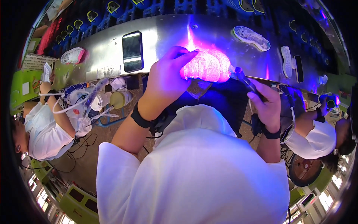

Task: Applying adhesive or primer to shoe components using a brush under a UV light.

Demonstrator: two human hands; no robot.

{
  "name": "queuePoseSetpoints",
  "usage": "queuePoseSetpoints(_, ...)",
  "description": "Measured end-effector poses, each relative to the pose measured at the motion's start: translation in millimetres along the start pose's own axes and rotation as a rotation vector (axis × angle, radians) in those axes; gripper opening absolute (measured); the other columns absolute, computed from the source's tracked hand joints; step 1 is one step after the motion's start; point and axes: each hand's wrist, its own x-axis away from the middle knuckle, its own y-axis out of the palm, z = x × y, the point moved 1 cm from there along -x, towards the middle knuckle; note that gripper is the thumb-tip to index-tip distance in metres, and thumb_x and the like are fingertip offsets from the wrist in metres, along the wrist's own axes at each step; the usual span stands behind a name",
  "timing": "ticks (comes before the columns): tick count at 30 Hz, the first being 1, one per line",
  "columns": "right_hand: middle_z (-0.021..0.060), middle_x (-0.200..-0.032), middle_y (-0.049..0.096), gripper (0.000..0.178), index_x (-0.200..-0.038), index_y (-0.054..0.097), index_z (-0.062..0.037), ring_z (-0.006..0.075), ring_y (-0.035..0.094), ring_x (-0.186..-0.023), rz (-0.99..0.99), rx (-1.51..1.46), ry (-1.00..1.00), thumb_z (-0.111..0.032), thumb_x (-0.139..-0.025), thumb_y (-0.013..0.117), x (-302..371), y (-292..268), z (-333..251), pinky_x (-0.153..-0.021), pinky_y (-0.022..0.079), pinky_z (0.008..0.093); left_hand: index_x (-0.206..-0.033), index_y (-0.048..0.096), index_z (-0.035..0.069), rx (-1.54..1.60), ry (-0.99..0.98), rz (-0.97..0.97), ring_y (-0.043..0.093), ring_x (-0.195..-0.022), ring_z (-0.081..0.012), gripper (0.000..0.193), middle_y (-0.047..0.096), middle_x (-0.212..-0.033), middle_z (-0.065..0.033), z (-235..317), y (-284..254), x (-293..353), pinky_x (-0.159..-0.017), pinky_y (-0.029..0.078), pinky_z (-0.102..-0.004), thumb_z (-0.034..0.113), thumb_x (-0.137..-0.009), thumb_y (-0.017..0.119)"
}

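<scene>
Bright pink-violet light floods a ribbed, speckled piece that looks like a shoe sole [209, 66], held up at the near edge of the metal bench. My left hand [169, 76] is closed on its left side, thumb and fingers at the upper edge. In my right hand [267, 100] is a dark-handled brush [244, 78], its pale tip at the sole's right end. Glare washes out the sole's surface, so I cannot tell what coats it. Black bands circle both wrists.
On the metal bench [164, 33] lie a phone [132, 51], a white sole [251, 38], another sole [72, 55] and a narrow sole [286, 61] beside a second phone [299, 69]. Racked shoes [93, 16] stand behind. Co-workers sit left [52, 130] and right [313, 138]; tubs [121, 99] stand at left.
</scene>
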Motion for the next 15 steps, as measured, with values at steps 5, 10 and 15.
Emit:
queuePoseSetpoints(5, 0.0026, -0.100, 0.069, 0.042, -0.129, 0.066, 0.0020, 0.0082, 0.061, -0.088, 0.007, 0.012, -0.086, 0.003, -0.087, 0.072, -14.3, -8.8, -5.7, -0.083, 0.049, 0.0232, -0.125, 0.071, 0.008, 0.203, -0.003, -0.215, 0.069, -0.105, -0.0297, 0.063, 0.068, -0.118, -0.0142, 0.0, -12.3, -9.8, -0.093, 0.055, -0.0377, 0.007, -0.063, 0.084)
queuePoseSetpoints(10, 0.0050, -0.102, 0.072, 0.039, -0.128, 0.068, -0.0008, 0.0108, 0.064, -0.092, 0.103, -0.401, 0.155, -0.003, -0.090, 0.073, -15.6, -1.5, 14.2, -0.084, 0.050, 0.0250, -0.128, 0.067, 0.002, 0.376, -0.057, -0.319, 0.067, -0.111, -0.0251, 0.071, 0.069, -0.120, -0.0134, 0.9, 0.5, -15.6, -0.101, 0.051, -0.0358, 0.010, -0.062, 0.091)
queuePoseSetpoints(15, -0.0002, -0.089, 0.066, 0.039, -0.130, 0.067, -0.0011, 0.0078, 0.056, -0.076, 0.070, -0.287, 0.196, -0.009, -0.092, 0.072, -31.6, -18.0, 6.8, -0.069, 0.045, 0.0230, -0.135, 0.061, -0.002, 0.519, -0.167, -0.399, 0.067, -0.112, -0.0221, 0.083, 0.071, -0.122, -0.0144, 14.5, 17.6, -20.6, -0.100, 0.051, -0.0362, 0.017, -0.061, 0.093)
